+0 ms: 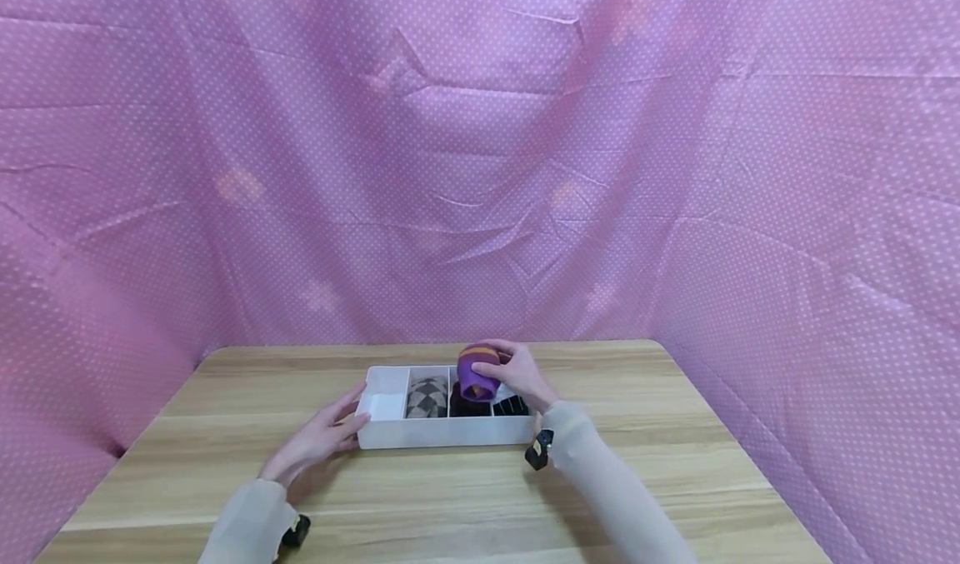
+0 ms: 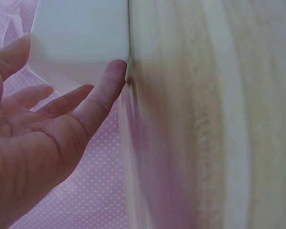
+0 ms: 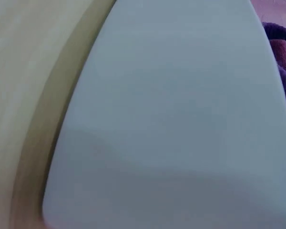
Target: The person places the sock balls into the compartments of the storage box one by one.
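A white divided box [image 1: 442, 434] lies across the wooden table. My right hand [image 1: 522, 374] grips a purple rolled sock [image 1: 468, 373] with an orange stripe, over the box's right half. Ribbed purple knit shows at the edge of the right wrist view. At the box's left end, my left hand [image 1: 322, 432] touches the wall with fairly straight fingers [image 2: 99, 98]. A checked grey-brown rolled sock [image 1: 427, 398] fills one compartment. Right of it sits a dark brown rolled item [image 1: 467, 407], partly hidden by the purple sock. A black item with pale lines [image 1: 512, 406] occupies the rightmost compartment.
The leftmost compartment [image 1: 386, 406] shows its bare white floor. Wooden tabletop [image 1: 420, 506] surrounds the box. Pink dotted cloth [image 1: 450, 172] hangs behind the table and along both sides.
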`<state>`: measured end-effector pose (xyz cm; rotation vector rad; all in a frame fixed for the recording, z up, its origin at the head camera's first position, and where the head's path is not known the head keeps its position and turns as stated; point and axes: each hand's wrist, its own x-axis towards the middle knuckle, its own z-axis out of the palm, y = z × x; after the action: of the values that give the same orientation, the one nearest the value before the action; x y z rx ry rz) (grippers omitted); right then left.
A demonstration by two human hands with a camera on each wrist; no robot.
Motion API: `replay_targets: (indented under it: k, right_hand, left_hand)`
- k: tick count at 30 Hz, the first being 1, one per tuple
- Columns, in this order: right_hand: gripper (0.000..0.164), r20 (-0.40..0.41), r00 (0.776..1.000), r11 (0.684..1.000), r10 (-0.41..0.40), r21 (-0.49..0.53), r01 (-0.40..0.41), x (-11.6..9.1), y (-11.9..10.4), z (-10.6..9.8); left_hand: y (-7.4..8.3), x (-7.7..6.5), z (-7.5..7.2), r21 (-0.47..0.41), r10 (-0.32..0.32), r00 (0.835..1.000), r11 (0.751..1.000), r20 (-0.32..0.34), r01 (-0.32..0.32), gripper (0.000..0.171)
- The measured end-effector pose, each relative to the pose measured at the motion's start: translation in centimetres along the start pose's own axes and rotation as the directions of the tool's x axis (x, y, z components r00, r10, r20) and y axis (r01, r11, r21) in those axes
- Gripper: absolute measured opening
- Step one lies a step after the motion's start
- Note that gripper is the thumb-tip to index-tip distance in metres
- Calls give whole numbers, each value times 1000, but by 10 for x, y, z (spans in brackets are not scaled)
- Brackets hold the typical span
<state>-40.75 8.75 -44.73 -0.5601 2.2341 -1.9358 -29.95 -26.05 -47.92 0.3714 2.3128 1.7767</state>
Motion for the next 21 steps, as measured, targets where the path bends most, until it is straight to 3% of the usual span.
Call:
replay_targets:
  k: [15,21]
  right_hand:
    - [50,43,998,999,-48,26,47,7,-4,36]
    - [46,41,997,997,-69,-22,70,9,-5,49]
  left_hand:
    - [1,2,-5,10,-11,1000,1000,-5,11,73]
    - [0,1,-6,-1,-3,1000,1000,15,3,76]
